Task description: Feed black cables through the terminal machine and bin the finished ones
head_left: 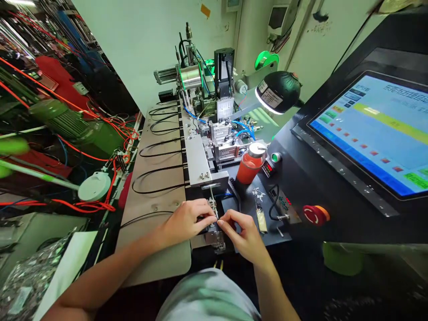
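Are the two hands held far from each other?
No, the left hand and right hand have their fingertips close together over the metal fixture.

The jar (pixel 248 168) looks like see-through plastic with a shiny metal lid (pixel 257 150). The lamp (pixel 280 90) is smooth, glossy black. The screen (pixel 377 129) is shiny. The bag (pixel 30 272) is crinkly, see-through plastic.
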The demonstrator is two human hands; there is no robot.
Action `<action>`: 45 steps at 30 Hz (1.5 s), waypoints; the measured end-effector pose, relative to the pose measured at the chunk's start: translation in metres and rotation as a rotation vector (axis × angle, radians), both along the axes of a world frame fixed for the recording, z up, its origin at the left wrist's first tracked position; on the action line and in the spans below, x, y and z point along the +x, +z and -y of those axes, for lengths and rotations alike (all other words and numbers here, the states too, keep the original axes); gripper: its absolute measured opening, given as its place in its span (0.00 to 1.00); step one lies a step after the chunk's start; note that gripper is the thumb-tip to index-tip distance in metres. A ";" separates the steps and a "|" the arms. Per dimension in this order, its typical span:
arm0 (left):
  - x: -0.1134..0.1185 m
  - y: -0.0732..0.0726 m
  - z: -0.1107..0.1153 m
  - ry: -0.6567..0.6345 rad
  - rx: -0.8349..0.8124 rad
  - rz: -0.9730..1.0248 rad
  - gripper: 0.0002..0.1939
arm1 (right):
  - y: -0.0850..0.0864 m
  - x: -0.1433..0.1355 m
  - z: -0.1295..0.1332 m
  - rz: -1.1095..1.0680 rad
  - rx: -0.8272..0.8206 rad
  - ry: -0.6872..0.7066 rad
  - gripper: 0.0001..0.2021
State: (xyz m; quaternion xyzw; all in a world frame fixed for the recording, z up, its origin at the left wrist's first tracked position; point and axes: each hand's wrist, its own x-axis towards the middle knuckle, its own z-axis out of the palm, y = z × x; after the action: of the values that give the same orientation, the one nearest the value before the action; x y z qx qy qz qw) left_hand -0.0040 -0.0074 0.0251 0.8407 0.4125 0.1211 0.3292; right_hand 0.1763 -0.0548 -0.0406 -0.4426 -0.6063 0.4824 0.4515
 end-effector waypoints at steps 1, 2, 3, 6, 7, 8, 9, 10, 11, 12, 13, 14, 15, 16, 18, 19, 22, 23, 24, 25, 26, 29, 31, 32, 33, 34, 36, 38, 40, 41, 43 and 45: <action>-0.001 0.002 0.000 -0.044 -0.016 -0.028 0.09 | 0.001 0.003 -0.002 0.008 -0.023 0.070 0.14; -0.001 0.004 0.000 -0.079 -0.034 -0.044 0.09 | 0.003 0.005 -0.003 0.003 -0.046 0.120 0.15; -0.001 0.005 0.000 -0.089 -0.040 -0.041 0.09 | 0.004 0.006 -0.004 -0.009 -0.063 0.132 0.15; 0.002 0.003 0.002 0.037 -0.014 0.067 0.10 | 0.007 -0.002 -0.002 -0.071 -0.048 -0.060 0.15; 0.004 0.002 0.003 0.100 -0.022 0.121 0.10 | 0.007 -0.008 0.000 -0.097 -0.026 -0.152 0.15; 0.006 0.000 0.005 0.157 -0.045 0.174 0.10 | 0.007 -0.014 0.001 -0.124 -0.001 -0.235 0.15; 0.008 -0.002 0.007 0.204 -0.079 0.220 0.11 | 0.007 -0.020 0.003 -0.149 0.022 -0.302 0.14; 0.010 -0.003 0.009 0.237 -0.119 0.258 0.11 | 0.007 -0.025 0.005 -0.168 0.043 -0.353 0.14; 0.012 -0.004 0.010 0.263 -0.152 0.288 0.12 | 0.007 -0.030 0.006 -0.181 0.061 -0.392 0.14; 0.013 -0.005 0.012 0.281 -0.176 0.311 0.12 | 0.006 -0.034 0.007 -0.190 0.078 -0.424 0.14; 0.014 -0.006 0.013 0.294 -0.188 0.330 0.13 | 0.006 -0.036 0.007 -0.195 0.096 -0.449 0.13; 0.015 -0.007 0.014 0.304 -0.194 0.349 0.13 | 0.006 -0.039 0.007 -0.196 0.113 -0.468 0.13; 0.016 -0.007 0.015 0.310 -0.197 0.366 0.13 | 0.006 -0.040 0.007 -0.194 0.130 -0.485 0.12; 0.016 -0.008 0.016 0.315 -0.200 0.383 0.13 | 0.006 -0.042 0.006 -0.190 0.145 -0.499 0.12; 0.016 -0.010 0.018 0.323 -0.209 0.406 0.14 | 0.007 -0.044 0.006 -0.186 0.168 -0.521 0.12; 0.016 -0.011 0.018 0.326 -0.217 0.411 0.14 | 0.007 -0.046 0.006 -0.188 0.173 -0.528 0.12; 0.016 -0.012 0.019 0.329 -0.240 0.406 0.14 | 0.006 -0.048 0.006 -0.220 0.172 -0.539 0.11; 0.016 -0.011 0.018 0.329 -0.244 0.398 0.14 | 0.006 -0.046 0.005 -0.237 0.160 -0.529 0.12; 0.015 -0.011 0.017 0.327 -0.246 0.383 0.14 | 0.005 -0.044 0.003 -0.249 0.141 -0.498 0.12; 0.014 -0.010 0.016 0.324 -0.241 0.359 0.14 | 0.004 -0.040 0.002 -0.253 0.113 -0.449 0.11; 0.013 -0.009 0.013 0.322 -0.225 0.327 0.14 | 0.003 -0.035 -0.001 -0.248 0.079 -0.395 0.10; 0.008 -0.010 0.004 0.336 -0.115 0.173 0.13 | -0.002 -0.014 -0.010 -0.193 -0.027 -0.338 0.10; 0.005 -0.014 -0.003 0.350 -0.061 0.058 0.13 | -0.007 -0.002 -0.014 -0.156 -0.068 -0.424 0.12; 0.004 -0.017 -0.006 0.353 -0.056 0.010 0.13 | -0.009 0.002 -0.015 -0.141 -0.078 -0.466 0.13; 0.004 -0.020 -0.008 0.356 -0.061 -0.031 0.13 | -0.011 0.006 -0.016 -0.128 -0.084 -0.494 0.14; 0.004 -0.023 -0.009 0.357 -0.067 -0.064 0.13 | -0.012 0.008 -0.016 -0.120 -0.086 -0.509 0.15; 0.005 -0.026 -0.011 0.358 -0.074 -0.112 0.13 | -0.015 0.009 -0.015 -0.109 -0.092 -0.510 0.16; 0.007 -0.028 -0.010 0.361 -0.072 -0.146 0.13 | -0.018 0.007 -0.014 -0.104 -0.100 -0.503 0.16; 0.008 -0.028 -0.010 0.367 -0.065 -0.172 0.13 | -0.021 0.006 -0.014 -0.096 -0.107 -0.492 0.16; 0.008 -0.028 -0.009 0.371 -0.059 -0.181 0.13 | -0.023 0.005 -0.015 -0.091 -0.109 -0.481 0.16; 0.008 -0.027 -0.009 0.374 -0.049 -0.196 0.13 | -0.027 0.004 -0.017 -0.082 -0.109 -0.433 0.15; 0.009 -0.027 -0.009 0.372 -0.046 -0.203 0.13 | -0.031 0.002 -0.020 -0.067 -0.093 -0.357 0.15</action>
State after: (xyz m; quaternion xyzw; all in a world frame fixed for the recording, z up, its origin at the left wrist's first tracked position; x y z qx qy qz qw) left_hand 0.0050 0.0018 -0.0014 0.7504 0.5941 0.0850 0.2770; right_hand 0.1788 -0.0349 -0.0713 -0.5474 -0.4797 0.4365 0.5289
